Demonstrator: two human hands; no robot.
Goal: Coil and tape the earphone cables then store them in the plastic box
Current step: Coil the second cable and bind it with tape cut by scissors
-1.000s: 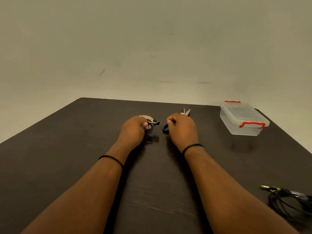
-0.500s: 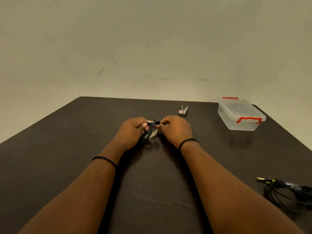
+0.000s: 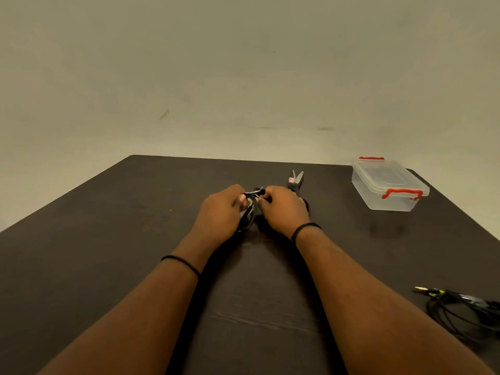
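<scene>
We observe both hands meeting at the middle of the dark table (image 3: 81, 239). The left hand (image 3: 219, 212) grips a coiled black earphone cable (image 3: 249, 212); its loops hang below the fingers, and an earbud end juts out at the top between the two hands. The right hand (image 3: 286, 207) is curled, its grip pinching the cable at that top end. The coil appears thin, glossy and black; we cannot tell whether tape is on it. The plastic box (image 3: 389, 185), clear with red clasps, stands lidded at the far right of the table, well apart from the hands. Scissors (image 3: 296, 181) lie just beyond the right hand. A second black cable (image 3: 465, 312) lies loose at the right edge. Compared with a second ago, the hands have closed together and the scissors' blades show more fully.
</scene>
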